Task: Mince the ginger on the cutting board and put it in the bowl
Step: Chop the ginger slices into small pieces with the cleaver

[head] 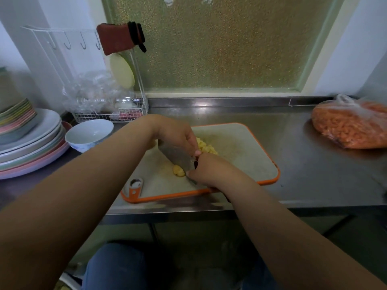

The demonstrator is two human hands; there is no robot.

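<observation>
A grey cutting board with an orange rim point(240, 143) lies on the steel counter. Chopped yellow ginger point(206, 146) is heaped near its middle, and a smaller lump of ginger point(178, 171) lies under the blade's near edge. My right hand point(209, 170) grips the handle of a broad knife point(177, 156), whose blade slants across the board. My left hand point(178, 135) rests on top of the blade, fingers curled over its spine beside the ginger heap. A white bowl with blue pattern point(89, 133) stands left of the board, empty as far as I can see.
Stacked plates point(31, 143) fill the far left. Behind the bowl is a white wire rack point(109, 114) with a plastic bag. A bag of orange food point(351, 126) lies at the right. The counter's front edge runs just below the board.
</observation>
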